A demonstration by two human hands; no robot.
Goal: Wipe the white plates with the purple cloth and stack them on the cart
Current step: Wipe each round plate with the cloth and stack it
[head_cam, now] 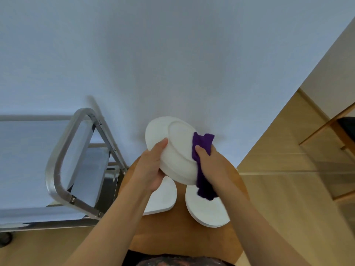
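My left hand [151, 167] grips the near left rim of a white plate [172, 146], held tilted above the round wooden table [172, 235] with its underside toward me. My right hand [209, 162] holds the purple cloth [201, 144] against the plate's right edge, thumb on top; the cloth's tail hangs down below the hand. Two more white plates lie flat on the table: one [163, 198] partly hidden under my left wrist, the other [207, 212] under my right forearm. The metal cart [63, 154] stands to the left.
The cart has a tubular steel handle and flat shelves, with a wheel [4, 238] near the floor. A white wall is straight ahead. Wooden flooring and a wooden furniture frame [326, 131] lie to the right.
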